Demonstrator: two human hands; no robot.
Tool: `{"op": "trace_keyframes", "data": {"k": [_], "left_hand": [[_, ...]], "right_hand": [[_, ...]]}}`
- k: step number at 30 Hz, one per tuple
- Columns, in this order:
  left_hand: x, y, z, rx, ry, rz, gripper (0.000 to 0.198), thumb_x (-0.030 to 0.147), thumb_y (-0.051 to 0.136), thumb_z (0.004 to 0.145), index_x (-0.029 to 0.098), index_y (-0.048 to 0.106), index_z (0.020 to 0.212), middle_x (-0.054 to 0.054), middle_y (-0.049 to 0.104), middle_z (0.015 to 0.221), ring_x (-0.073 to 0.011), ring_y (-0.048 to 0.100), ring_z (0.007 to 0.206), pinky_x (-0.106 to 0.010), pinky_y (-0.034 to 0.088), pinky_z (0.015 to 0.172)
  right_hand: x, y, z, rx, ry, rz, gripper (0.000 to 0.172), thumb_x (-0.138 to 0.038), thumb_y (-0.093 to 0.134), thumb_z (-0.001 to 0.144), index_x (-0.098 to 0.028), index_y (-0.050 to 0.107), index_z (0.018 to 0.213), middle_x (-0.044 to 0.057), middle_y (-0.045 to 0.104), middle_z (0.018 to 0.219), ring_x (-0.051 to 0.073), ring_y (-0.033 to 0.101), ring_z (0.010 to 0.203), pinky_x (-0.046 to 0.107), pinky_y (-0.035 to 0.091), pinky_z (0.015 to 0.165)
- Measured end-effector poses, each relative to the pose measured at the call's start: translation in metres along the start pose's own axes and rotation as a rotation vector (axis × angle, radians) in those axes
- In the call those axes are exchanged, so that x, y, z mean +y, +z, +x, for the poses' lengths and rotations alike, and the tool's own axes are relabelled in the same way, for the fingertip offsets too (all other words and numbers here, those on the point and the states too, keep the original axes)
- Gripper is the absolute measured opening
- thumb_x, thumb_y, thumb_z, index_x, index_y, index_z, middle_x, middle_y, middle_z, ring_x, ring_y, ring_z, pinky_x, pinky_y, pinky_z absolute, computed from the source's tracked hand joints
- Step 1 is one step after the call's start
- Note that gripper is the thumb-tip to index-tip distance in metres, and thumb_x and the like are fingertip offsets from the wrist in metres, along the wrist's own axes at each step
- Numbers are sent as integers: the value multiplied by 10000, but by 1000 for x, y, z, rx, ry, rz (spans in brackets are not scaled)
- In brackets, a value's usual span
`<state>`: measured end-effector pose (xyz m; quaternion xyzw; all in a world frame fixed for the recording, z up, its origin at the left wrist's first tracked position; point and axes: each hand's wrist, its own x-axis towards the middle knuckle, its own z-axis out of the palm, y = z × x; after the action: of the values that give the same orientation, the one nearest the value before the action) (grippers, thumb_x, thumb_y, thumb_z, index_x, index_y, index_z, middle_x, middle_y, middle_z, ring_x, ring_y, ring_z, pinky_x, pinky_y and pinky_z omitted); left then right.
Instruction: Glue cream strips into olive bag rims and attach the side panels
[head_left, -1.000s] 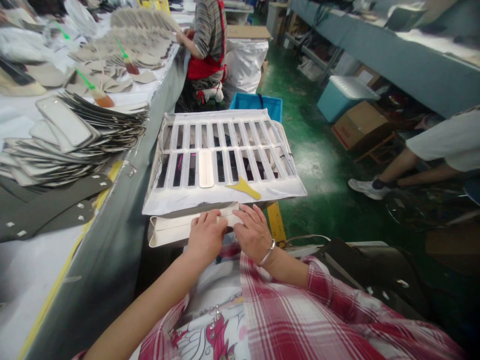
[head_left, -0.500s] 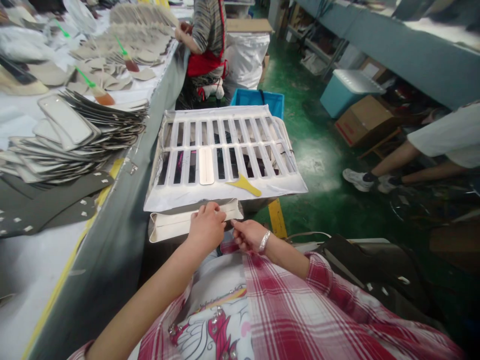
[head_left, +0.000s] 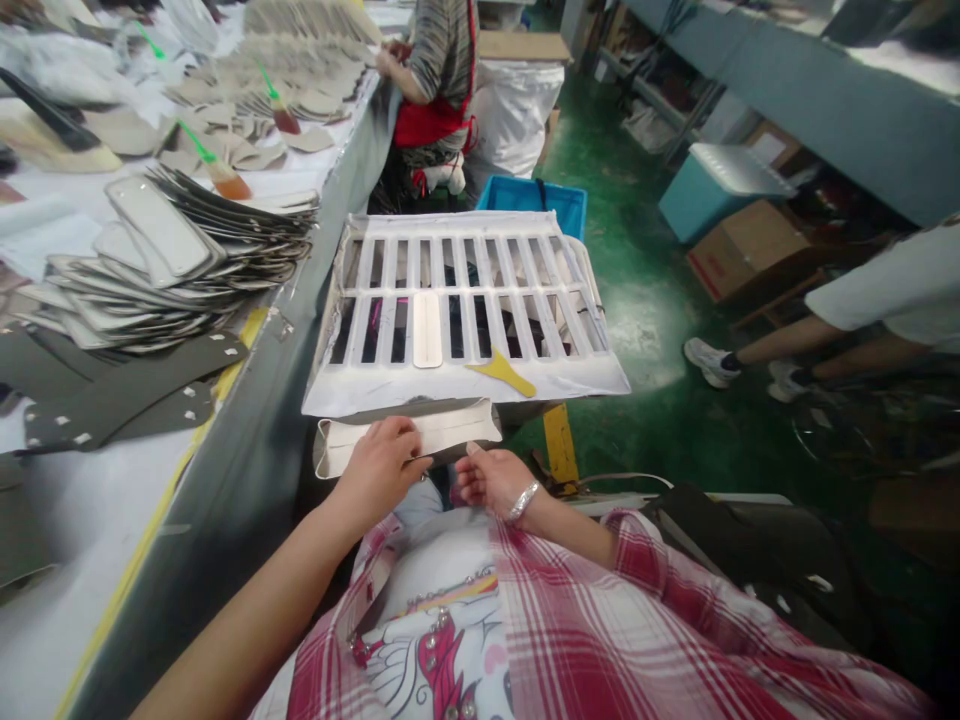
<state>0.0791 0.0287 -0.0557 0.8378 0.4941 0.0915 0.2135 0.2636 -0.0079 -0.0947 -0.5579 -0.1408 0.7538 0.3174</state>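
A long cream-coloured panel with a dark underside (head_left: 459, 425) lies across my lap side, its edges turned up and a line along its middle. My left hand (head_left: 386, 462) grips it left of the middle, fingers on top and thumb at the near edge. At the near edge toward the right end, my right hand (head_left: 491, 478) is closed, fingers curled and thumb tip against the panel; what lies between its fingertips is hidden. Just beyond is a white slatted crate (head_left: 465, 385) turned as a stand. On it rest a small cream strip (head_left: 428, 330) and a yellow scraper (head_left: 502, 372).
The left table (head_left: 112, 560) bears stacked curved panels (head_left: 157, 235), dark pieces (head_left: 142, 390) and glue bottles with green tips (head_left: 217, 170). A co-worker in a red apron (head_left: 431, 122) sits at it. Another person's legs (head_left: 765, 335) and a cardboard box (head_left: 750, 245) are right.
My left hand has slid left along the panel, baring more of its right part. My right hand's fingers have loosened a little near the edge. The camera view has shifted slightly left.
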Motion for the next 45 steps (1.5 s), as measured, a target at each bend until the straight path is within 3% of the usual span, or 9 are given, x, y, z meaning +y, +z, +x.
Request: {"op": "trace_keyframes", "data": {"k": [6,16,20,22,26,31,40,45], "left_hand": [[0,4,8,0,-47,63,174,285,494,818,183,603,727,-52,510,1003,-204,452,902,-356,399,832],[5,1,16,-34,-113,116,176,251,468,800,171,590,703,-79,503,994,-247,439,915,-401,413,782],[-14,-7,1,35,-93,-27,63,209,536,760,149,527,746,-83,500,971,-209,465,888,-358,423,812],[-29,-13,-11,93,-88,-59,119,239,578,747,146,513,784,-84,492,998,-206,466,916,-356,418,844],[-48,-21,-28,29,6,-14,165,301,528,811,159,580,745,-79,488,1086,-238,421,1027,-409,369,924],[-44,-18,-25,53,-17,63,250,282,455,851,163,634,723,-89,499,1055,-242,422,996,-406,388,891],[-37,-16,-16,92,-34,185,225,227,458,824,140,629,707,-102,512,980,-246,430,929,-395,415,830],[-39,-20,-23,60,-65,100,171,245,517,805,154,615,699,-80,534,1026,-235,453,970,-385,417,850]], "right_hand": [[0,16,1,53,18,11,385,-371,416,908,-95,565,685,28,567,530,89,522,405,199,405,415],[6,42,9,-39,69,97,434,-353,355,935,-80,567,674,44,570,542,105,537,411,205,394,414],[8,47,11,-18,83,90,429,-348,370,931,-73,583,680,52,580,549,101,534,409,206,403,420],[10,46,11,-1,83,92,415,-358,402,918,-73,591,682,51,584,553,97,537,420,205,412,431],[14,46,12,10,69,94,392,-393,461,886,-85,595,684,55,597,569,93,539,443,205,423,452],[14,55,12,19,90,74,386,-396,463,883,-92,590,682,62,602,578,90,525,437,212,415,450],[12,78,13,-22,146,75,420,-361,391,923,-77,579,677,49,584,559,92,527,420,208,387,439],[15,91,13,-26,152,61,438,-369,384,924,-73,583,670,52,582,559,90,522,413,209,379,445]]}}
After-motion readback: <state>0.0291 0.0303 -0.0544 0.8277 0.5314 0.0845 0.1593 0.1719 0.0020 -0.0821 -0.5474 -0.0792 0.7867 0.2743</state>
